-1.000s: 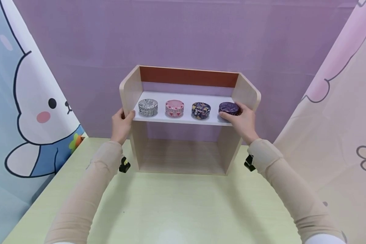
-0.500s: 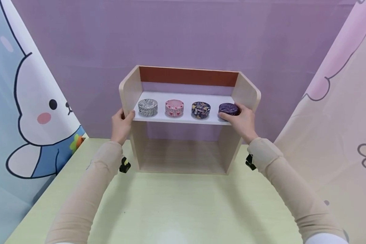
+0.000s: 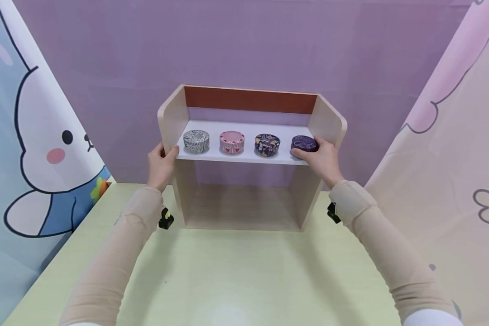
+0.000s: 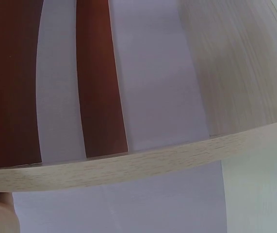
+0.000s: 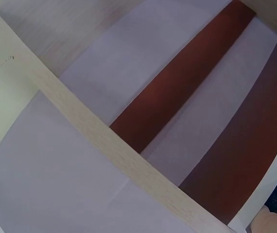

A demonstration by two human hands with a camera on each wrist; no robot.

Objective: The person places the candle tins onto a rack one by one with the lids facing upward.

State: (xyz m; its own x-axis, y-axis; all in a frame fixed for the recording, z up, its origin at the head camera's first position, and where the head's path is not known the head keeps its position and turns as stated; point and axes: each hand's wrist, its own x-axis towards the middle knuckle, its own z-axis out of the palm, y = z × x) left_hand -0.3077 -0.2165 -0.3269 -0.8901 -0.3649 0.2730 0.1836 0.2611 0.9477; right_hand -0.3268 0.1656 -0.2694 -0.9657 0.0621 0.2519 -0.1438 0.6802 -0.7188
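In the head view a small wooden shelf unit has a white upper board (image 3: 214,138). Four-sided it is not: its front is open between two side panels. Along the board stands a row of round tins: a black-and-white patterned tin (image 3: 196,141), a pink tin with hearts (image 3: 232,142), a navy floral tin (image 3: 267,145) and a dark purple tin (image 3: 304,143). My right hand (image 3: 323,162) pinches the purple tin, thumb at its front, fingers at its right. My left hand (image 3: 161,168) grips the left side panel (image 3: 173,111), thumb near the board's front corner; its fingers are partly hidden.
The lower compartment floor (image 3: 242,206) lies under the board. A reddish-brown rail (image 3: 250,99) spans the top back. The unit stands on a pale green table (image 3: 228,271), before a purple cloth (image 3: 244,45). Printed curtains (image 3: 45,149) hang on both sides.
The view shifts very slightly. Both hands stay where they were on the shelf unit and the purple tin, and the tins keep their places.
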